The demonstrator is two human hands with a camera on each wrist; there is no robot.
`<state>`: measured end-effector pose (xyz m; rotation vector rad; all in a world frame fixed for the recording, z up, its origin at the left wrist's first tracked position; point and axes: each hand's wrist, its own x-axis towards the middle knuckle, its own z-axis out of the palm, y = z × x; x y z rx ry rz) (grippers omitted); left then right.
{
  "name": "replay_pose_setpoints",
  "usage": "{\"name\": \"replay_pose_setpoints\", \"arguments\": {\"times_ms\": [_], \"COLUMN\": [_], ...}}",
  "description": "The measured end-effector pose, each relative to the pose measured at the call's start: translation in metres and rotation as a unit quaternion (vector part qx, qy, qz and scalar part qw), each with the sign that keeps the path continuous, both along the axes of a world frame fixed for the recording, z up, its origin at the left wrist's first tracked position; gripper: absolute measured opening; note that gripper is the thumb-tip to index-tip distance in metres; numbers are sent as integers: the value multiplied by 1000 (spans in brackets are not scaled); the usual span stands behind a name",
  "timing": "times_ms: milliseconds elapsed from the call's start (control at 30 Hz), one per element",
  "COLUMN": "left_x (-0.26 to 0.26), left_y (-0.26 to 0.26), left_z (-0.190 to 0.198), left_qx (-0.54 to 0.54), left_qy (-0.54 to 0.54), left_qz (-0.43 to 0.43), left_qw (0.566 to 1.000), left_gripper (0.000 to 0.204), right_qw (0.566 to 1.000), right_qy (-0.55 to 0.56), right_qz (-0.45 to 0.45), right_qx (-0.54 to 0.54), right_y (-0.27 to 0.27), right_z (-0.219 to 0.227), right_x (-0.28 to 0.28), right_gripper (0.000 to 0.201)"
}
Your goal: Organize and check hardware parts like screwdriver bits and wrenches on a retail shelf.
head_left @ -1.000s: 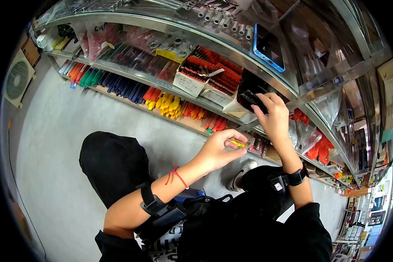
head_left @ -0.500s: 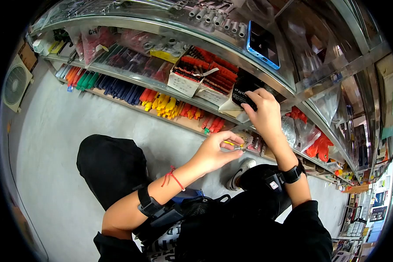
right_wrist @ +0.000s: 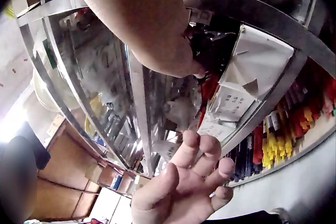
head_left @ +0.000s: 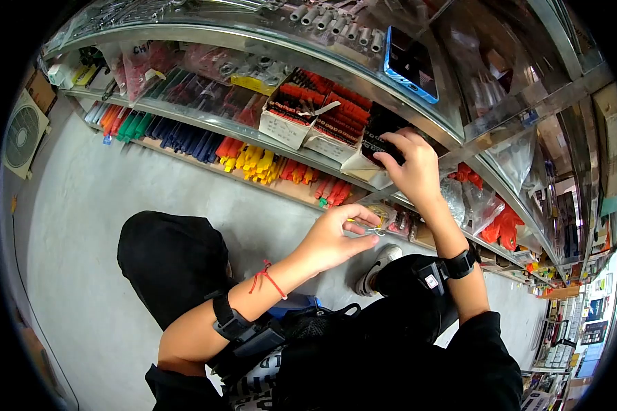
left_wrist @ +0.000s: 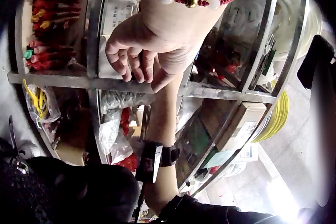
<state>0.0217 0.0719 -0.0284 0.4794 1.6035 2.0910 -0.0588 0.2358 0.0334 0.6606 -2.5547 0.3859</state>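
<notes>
My right hand (head_left: 416,164) reaches into a white carton (head_left: 360,162) on the middle shelf. Its fingertips and thumb are right at the dark pieces with small white markings (head_left: 371,145) inside. Seen from the right wrist, the forearm hides most of that hand, so I cannot tell whether it pinches a piece. Lower and nearer my body, my left hand (head_left: 336,236) hovers with fingers loosely bent and a gap to the thumb. The left wrist view shows nothing in its palm (left_wrist: 152,50). A yellow item in clear plastic (left_wrist: 41,102) lies on the shelf behind it.
Two white cartons (head_left: 281,130) of red-and-black pieces stand beside the reached-into one. A blue-edged phone (head_left: 411,65) lies on the glass top near metal sockets (head_left: 336,26). Yellow-handled items (head_left: 257,163) line the bottom shelf. A metal shelf post (left_wrist: 93,35) rises close by.
The right hand has moved slightly left and its fingers sit deeper among the dark pieces. The left hand has shifted a little left, its fingers still loosely bent. The head view has drifted slightly.
</notes>
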Motion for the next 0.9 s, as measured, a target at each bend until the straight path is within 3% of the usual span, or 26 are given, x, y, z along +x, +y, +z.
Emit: {"name": "replay_pose_setpoints", "arguments": {"times_ms": [200, 300, 600, 700, 900], "left_x": [-1, -1, -2, -2, -2], "left_y": [-4, -3, -1, -2, -1], "left_z": [3, 3, -1, 0, -1], "left_qx": [-7, -16, 5, 0, 5], "left_qy": [4, -8, 14, 19, 22], "left_qz": [-5, -10, -8, -9, -4], "left_qw": [1000, 1000, 1000, 1000, 1000], "left_gripper": [26, 25, 25, 26, 26], "right_qw": [992, 994, 998, 995, 998], "right_qy": [-69, -89, -43, -95, -36], "right_qz": [-43, -13, -52, -26, -45], "right_qx": [-92, -56, 0, 0, 12], "right_y": [1, 3, 3, 5, 3], "right_z": [18, 18, 13, 13, 5], "right_x": [14, 19, 17, 14, 9], "right_gripper": [26, 25, 23, 22, 24]}}
